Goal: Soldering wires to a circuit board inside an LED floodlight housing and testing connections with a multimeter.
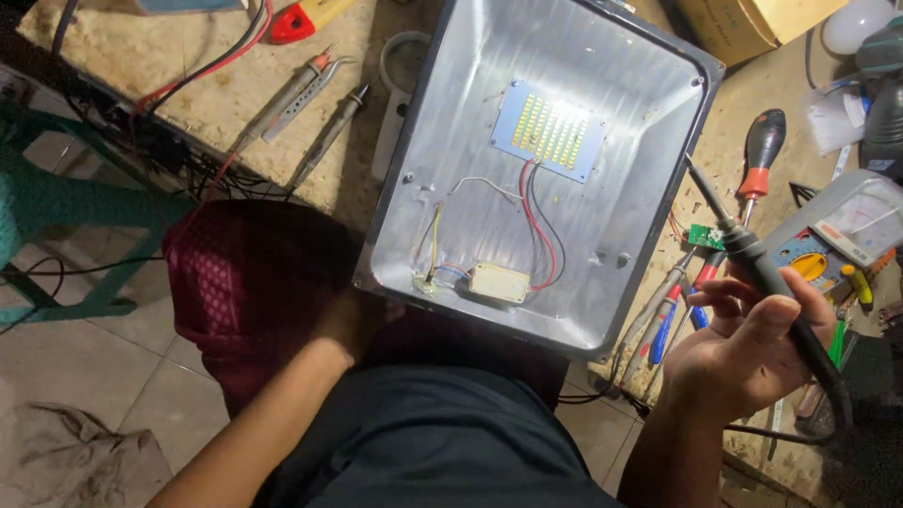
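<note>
- The right hand [752, 343] has its fingers curled shut around the black grip of a soldering iron [752, 259], held like a pen, with the thin tip slanting up to the right rim of the floodlight housing [451, 132].
- The left hand [343, 325] reaches under the near left corner of the housing. Its fingers are hidden beneath the rim, so whether they grip or only prop the housing cannot be told.
- The housing rests tilted, partly on the person's lap and partly against the bench edge, open side up.
- Judged from its look, the housing is a stiff metal shell, fairly heavy and smooth inside. The dark outer rim is the safest place to hold it.
- Inside are delicate parts: a yellow LED panel [550, 129], a small white driver box [499, 281], and thin red, black and white wires [531, 216] that could tear if snagged.
- The iron is light and rigid, probably hot at the tip, and trails a cable, so only the grip should be held.
- The workbench [226, 103] is rough, pale and cluttered with test probes [296, 89], a red-handled screwdriver [758, 155], and a multimeter [828, 249].
- Below are a tiled floor [113, 367] and a green stool [56, 207].
</note>
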